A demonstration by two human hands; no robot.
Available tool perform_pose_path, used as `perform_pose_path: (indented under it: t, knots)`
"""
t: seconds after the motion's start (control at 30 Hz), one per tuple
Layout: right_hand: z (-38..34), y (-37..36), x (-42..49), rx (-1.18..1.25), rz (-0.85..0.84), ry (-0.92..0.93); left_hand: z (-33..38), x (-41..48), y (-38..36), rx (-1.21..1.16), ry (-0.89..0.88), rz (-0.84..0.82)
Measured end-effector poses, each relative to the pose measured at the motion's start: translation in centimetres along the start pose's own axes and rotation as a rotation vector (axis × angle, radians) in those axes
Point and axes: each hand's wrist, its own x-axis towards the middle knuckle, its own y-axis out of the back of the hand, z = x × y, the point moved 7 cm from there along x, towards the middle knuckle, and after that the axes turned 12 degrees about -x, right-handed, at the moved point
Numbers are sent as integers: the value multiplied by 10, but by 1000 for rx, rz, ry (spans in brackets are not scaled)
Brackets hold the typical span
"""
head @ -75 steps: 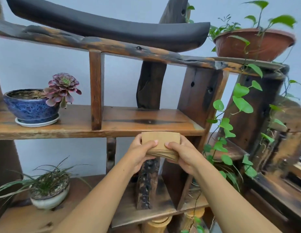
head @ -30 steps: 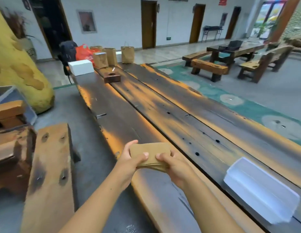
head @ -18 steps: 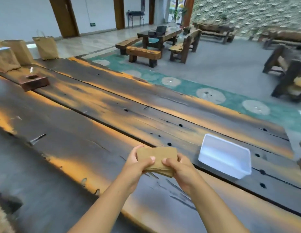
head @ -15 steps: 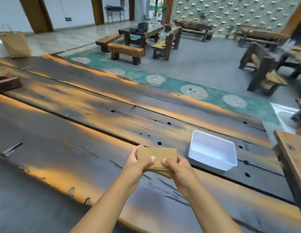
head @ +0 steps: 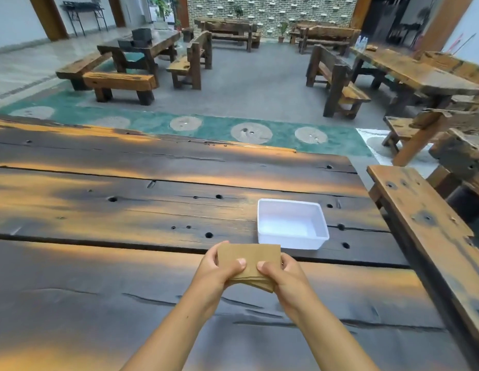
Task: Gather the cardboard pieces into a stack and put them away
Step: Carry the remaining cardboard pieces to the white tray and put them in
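Note:
A stack of brown cardboard pieces [head: 249,257] is held level above the dark wooden table [head: 125,210]. My left hand [head: 218,269] grips the stack's left side with the thumb on top. My right hand [head: 282,274] grips its right side the same way. A white rectangular plastic tray [head: 320,223] sits on the table just beyond and to the right of the stack; nothing lies in it.
A wooden bench [head: 431,236] runs along the table's right end. Across a grey floor with a green carpet strip [head: 206,129] stand more wooden tables and benches [head: 120,81].
My view has swung from a plant shelf across the long table to the right. The white tray has come to just beyond my hands. Both hands keep the same grip on the stack.

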Motion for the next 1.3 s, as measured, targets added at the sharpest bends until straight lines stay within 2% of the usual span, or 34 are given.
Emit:
perform_pose_path:
  t: [0.2,0.33,0.53,0.7,0.77,0.87,0.93,1.0,1.1,1.2,1.3]
  knots:
    - [-6,33,20,22,-32,18,-4,14,-36,-33,15,1]
    - [-11,43,31,57,9,27,-3,26,-49,-115,-25,51]
    - [-16,20,33,202,148,11,-7,32,-57,-453,-24,114]
    - [-16,-11,17,199,215,-19,-11,31,-59,-540,31,146]
    - [-20,-17,12,179,134,-67,-6,34,-51,-519,53,134]
    - [-28,-11,9,-1,-105,-166,4,37,-39,-404,63,69]
    - [-36,7,12,-114,-101,-176,12,39,-32,-294,63,29]
    - [-52,15,15,-179,-61,-110,19,40,-27,-189,64,-21]
    - [-72,2,17,-255,-95,-13,31,37,-35,27,57,-129]
    - [-77,-15,15,-216,-120,12,39,33,-48,176,39,-203]
    - [-75,-19,14,-108,-30,31,46,31,-57,207,-2,-208]
